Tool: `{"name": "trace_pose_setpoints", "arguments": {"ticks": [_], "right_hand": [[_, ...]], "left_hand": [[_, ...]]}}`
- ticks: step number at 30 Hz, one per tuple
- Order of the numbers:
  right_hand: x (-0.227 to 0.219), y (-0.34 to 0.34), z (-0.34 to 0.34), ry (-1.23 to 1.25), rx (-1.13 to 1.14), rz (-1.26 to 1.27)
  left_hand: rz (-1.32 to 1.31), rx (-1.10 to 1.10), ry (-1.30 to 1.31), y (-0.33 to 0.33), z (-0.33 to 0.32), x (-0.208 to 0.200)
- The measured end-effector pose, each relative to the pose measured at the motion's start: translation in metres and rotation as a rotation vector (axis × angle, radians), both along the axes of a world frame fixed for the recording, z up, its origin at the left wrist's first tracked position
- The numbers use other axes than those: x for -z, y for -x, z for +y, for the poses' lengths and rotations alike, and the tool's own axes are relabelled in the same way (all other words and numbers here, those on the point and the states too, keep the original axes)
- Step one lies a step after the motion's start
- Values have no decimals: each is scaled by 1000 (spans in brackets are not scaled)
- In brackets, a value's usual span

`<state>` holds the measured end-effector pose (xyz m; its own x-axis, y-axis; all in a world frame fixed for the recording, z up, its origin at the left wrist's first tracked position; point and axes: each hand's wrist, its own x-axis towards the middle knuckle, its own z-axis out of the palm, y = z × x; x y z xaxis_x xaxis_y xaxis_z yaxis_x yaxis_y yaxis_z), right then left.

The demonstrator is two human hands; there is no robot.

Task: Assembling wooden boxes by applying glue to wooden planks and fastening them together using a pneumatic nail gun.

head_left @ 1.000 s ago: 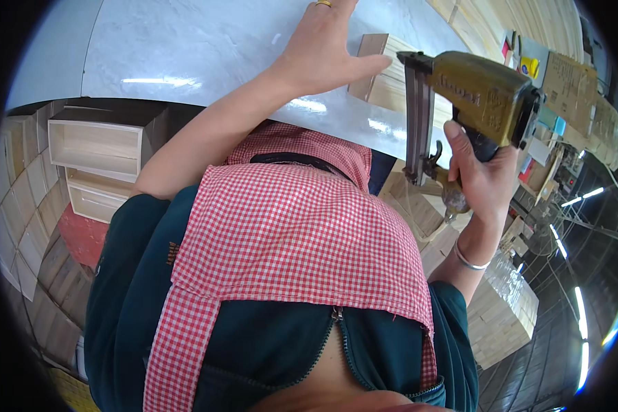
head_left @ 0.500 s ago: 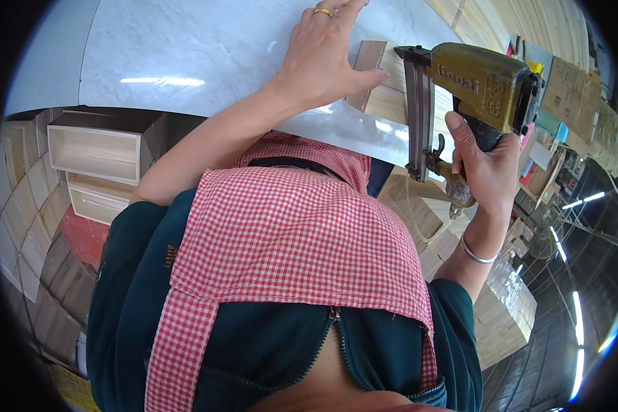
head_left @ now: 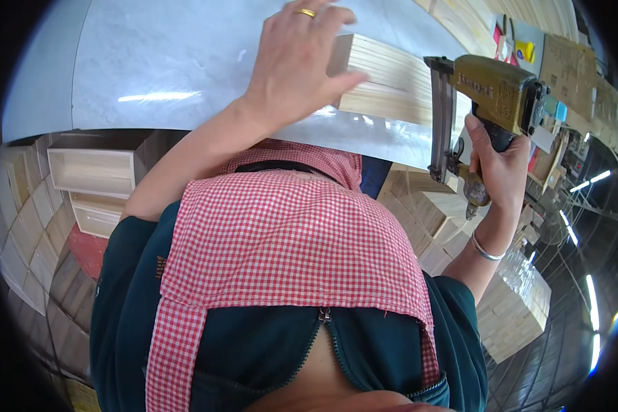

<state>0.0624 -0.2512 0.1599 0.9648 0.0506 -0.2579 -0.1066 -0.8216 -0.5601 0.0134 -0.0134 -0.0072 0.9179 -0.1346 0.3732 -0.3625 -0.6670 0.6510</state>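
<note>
Okay, my left fingers (head_left: 345, 82) are spread loosely beside the end of a pale wood piece (head_left: 391, 72); blurry there, so I can't tell if they touch. My right fingers (head_left: 480, 134) wrap the worn, bronze-coloured nail gun (head_left: 494, 86). The straight-grained, rectangular wood lies on the glossy marbled tabletop (head_left: 158, 62), gun blocking its right end. Wooden boxes (head_left: 93, 170) lower left, cardboard (head_left: 559, 65) right.
</note>
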Motion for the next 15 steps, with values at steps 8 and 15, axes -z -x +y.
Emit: {"name": "trace_pose_setpoints", "arguments": {"ticks": [8,15], "right_hand": [[1,-3,-38,19,60,93],[6,-12,-46,-33,28,107]], "left_hand": [[47,116,-265,-27,-72,-13],[-30,118,-277,-34,-78,-8]]}}
